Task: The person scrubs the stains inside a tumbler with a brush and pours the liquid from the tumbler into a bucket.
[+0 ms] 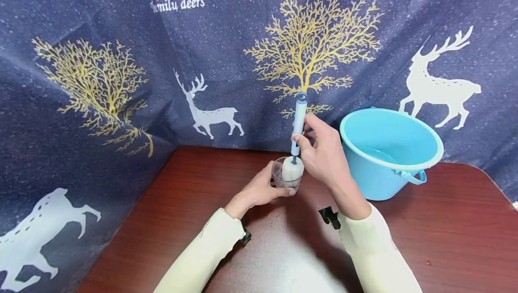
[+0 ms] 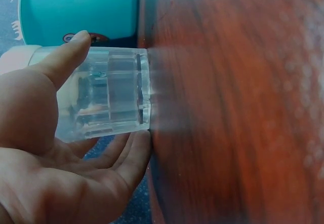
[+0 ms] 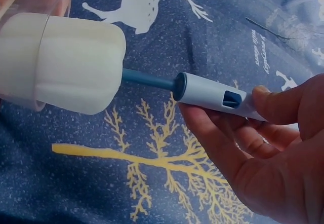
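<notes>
Cream-sleeved left hand (image 1: pixel 259 189) curled round the glass (image 2: pixel 121 89), thumb one side, fingers the other. White sponge head (image 3: pixel 83 62) partly inside glass; pale-blue handle (image 1: pixel 299 120) above glass, pinched by right hand (image 1: pixel 323 153). Blue bucket (image 1: pixel 376 183) on table (image 1: pixel 449 225), right of glass.
</notes>
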Available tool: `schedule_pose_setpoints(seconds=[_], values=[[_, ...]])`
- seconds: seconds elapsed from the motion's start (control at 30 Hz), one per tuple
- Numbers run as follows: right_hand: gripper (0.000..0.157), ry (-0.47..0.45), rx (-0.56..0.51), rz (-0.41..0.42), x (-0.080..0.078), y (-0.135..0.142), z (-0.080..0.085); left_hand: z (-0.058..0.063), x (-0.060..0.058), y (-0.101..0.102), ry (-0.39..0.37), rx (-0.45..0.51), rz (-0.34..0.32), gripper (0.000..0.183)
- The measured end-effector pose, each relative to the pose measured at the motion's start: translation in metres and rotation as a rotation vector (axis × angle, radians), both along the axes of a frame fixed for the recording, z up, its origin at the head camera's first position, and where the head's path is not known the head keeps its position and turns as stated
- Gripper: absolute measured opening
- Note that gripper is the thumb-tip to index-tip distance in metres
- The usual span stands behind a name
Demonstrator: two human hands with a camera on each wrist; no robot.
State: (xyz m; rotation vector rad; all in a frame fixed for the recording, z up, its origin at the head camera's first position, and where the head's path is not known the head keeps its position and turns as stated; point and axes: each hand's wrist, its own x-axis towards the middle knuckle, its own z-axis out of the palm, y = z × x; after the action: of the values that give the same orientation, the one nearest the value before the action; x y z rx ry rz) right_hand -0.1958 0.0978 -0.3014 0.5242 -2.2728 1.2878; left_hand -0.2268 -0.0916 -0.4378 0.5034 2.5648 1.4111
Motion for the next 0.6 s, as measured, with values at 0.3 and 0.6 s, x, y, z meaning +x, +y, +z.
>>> schedule_pose_setpoints(seconds=[0.3,0.6], values=[[0.013,-0.032,-0.017,-0.006,0.0013,0.0023,0.0012,0.0001,0.0008,0.0006,-0.028,0.022,0.002,0.085],[0.012,-0.059,-0.047,-0.013,0.0001,0.0029,0.0011,0.0,0.0013,0.0006,-0.029,0.012,0.005,0.086]])
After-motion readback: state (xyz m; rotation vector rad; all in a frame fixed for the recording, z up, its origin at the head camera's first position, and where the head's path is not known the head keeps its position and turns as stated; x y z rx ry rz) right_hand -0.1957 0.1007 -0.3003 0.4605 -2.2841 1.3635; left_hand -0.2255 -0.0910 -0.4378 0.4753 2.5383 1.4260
